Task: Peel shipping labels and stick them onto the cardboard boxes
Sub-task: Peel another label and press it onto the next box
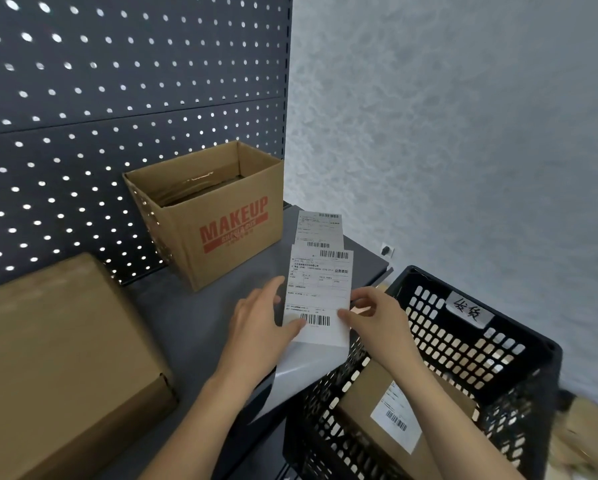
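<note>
The white printed shipping label (320, 292) is held in both your hands over the front right corner of the worktop, its barcode end nearest you.

Behind the worktop a dark perforated metal pegboard (83, 98) fills the left, and a pale grey textured wall (464, 133) fills the right. The grey worktop (193, 323) ends at a right edge just beyond the label.

A large closed brown cardboard box (58, 358) takes the near left of the worktop. To your right, off that edge and lower, sits a black slotted plastic crate (464, 358), its rim touching or just beside the worktop. An open brown cardboard box printed MAKEUP in red (214, 216) stands at the back against the pegboard. Bare worktop runs between these two boxes and up to your left wrist. Inside the crate lies a flat brown cardboard box (360, 410) with a barcode label already stuck on its top (396, 420).

A glossy grey backing sheet (290, 372) curls down from under the held label, across the worktop edge. A second white label (320, 228) lies beyond the first, beside the open box.

Your left hand (263, 327) pinches the label's lower left, thumb on the front. Your right hand (377, 317) pinches its right edge. A handwritten white tag (469, 310) is on the crate's far wall.
</note>
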A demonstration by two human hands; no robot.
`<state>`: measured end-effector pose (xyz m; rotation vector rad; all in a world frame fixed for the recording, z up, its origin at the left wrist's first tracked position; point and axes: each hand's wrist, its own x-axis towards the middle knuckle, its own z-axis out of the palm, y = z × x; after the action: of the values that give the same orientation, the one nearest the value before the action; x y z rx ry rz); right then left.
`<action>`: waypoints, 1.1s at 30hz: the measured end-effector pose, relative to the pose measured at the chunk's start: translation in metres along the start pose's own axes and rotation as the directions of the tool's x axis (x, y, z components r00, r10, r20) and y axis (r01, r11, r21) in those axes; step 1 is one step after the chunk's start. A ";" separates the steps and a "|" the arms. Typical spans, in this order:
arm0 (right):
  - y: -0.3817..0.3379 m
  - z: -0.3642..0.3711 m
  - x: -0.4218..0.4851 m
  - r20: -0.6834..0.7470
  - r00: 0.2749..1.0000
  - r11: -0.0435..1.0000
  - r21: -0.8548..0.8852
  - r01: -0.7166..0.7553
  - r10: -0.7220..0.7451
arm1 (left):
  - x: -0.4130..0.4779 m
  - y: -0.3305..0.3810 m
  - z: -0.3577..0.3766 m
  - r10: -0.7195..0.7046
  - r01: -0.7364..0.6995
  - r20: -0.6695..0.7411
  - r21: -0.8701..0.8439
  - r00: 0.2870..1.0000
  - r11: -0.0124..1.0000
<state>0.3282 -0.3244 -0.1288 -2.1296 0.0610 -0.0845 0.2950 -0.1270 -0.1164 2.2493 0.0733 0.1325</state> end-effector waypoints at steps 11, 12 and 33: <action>-0.032 -0.026 -0.027 0.096 0.995 0.899 0.437 -0.015 -0.030 | -0.004 0.021 -0.019 0.029 -0.064 -0.121 -0.295 0.992 0.953; -0.034 -0.028 -0.030 0.107 0.994 0.889 0.458 -0.023 -0.029 | -0.005 0.022 -0.021 0.040 -0.079 -0.133 -0.299 0.990 0.951; -0.047 -0.029 -0.061 0.167 0.986 0.768 0.630 -0.120 0.016 | -0.033 0.048 -0.048 0.021 -0.083 -0.122 -0.526 0.992 0.846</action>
<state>0.2656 -0.3195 -0.0756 -1.4345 0.0144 0.0943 0.2570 -0.1229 -0.0516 1.6847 0.0295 0.2742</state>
